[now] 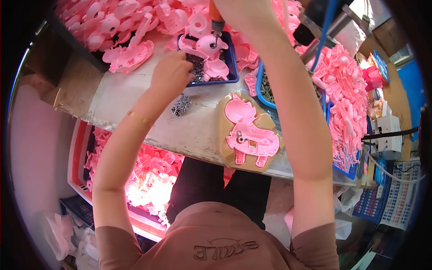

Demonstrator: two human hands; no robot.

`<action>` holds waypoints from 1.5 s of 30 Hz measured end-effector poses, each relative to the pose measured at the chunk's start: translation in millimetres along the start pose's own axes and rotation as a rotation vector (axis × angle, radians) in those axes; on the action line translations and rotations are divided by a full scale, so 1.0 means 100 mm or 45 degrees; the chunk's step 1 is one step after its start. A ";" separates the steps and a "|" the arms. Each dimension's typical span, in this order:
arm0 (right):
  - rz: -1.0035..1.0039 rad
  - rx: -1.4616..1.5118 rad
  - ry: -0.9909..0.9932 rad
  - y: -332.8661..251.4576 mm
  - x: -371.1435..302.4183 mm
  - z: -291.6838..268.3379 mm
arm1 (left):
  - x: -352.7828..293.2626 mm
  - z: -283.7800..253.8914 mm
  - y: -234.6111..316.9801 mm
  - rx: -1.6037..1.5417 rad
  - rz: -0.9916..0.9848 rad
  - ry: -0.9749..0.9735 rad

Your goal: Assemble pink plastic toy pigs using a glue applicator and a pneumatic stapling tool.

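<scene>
Head view: shows a pink animal figure (209, 45) lying in a dark blue tray (233, 69), over small dark metal bits, probably screws (198, 77). Brings the metal tip of an orange screwdriver (216, 18) down to the figure's head. Places the right hand (240, 10) at the top edge, right beside the screwdriver; hides its fingers past the frame, so impossible to tell how far closed. Sets the left hand (173, 69) at the left side of the tray, close to the figure, with fingers curled; impossible to tell whether pinching anything.

Looks partway through, as a judgement: screwdriver placed on this one figure, but no telling how many screws are in. Shows another pink shell (263, 137) lying in a tan block (223, 135) near the bench's front edge, with a round metal part (240, 136) inside and no cover over it, so seemingly unfinished. Leaves plenty of loose parts unjoined: heaped in a left pile (135, 18) at the back and a right pile (348, 90), plus more in a red-rimmed bin (75, 157) below the bench (117, 90).

Adds a silvery clump (182, 105) on the bench just in front of the dark blue tray. Partly covers a lighter blue tray (260, 85) of small metal bits with the right forearm. Crowds the back right with a metal stand (333, 31) and blue hose (321, 38), standing in the way of the view of the right pile.
</scene>
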State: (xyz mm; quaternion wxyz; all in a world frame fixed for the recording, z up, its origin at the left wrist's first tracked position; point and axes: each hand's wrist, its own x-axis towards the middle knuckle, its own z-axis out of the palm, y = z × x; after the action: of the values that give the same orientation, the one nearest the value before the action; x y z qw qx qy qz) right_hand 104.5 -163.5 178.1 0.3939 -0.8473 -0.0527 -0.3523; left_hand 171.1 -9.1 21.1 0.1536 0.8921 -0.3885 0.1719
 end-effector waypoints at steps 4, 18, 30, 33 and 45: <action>0.408 0.225 -0.374 -0.26 0.04 -0.16 | 0.18 0.23 -0.09 0.197 0.222 -0.167; 0.290 0.568 -0.442 0.10 -0.26 -0.34 | 0.16 0.07 0.10 0.094 0.026 -0.235; 0.411 0.812 -0.462 0.15 -0.74 -0.58 | -0.47 -0.17 0.90 -0.264 0.447 0.120; 0.413 0.882 -0.365 0.04 -0.91 -0.57 | -0.59 -0.13 1.14 -0.521 0.463 0.145; 0.254 1.049 -0.190 0.14 -1.17 -0.68 | -0.64 -0.18 1.46 -0.659 0.446 0.098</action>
State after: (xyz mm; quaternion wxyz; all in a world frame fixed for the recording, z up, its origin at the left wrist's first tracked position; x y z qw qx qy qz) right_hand -15.7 -199.4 124.6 0.7265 -0.6434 -0.1349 -0.1998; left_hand 18.2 -56.0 30.3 0.3580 0.7359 -0.5610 0.1247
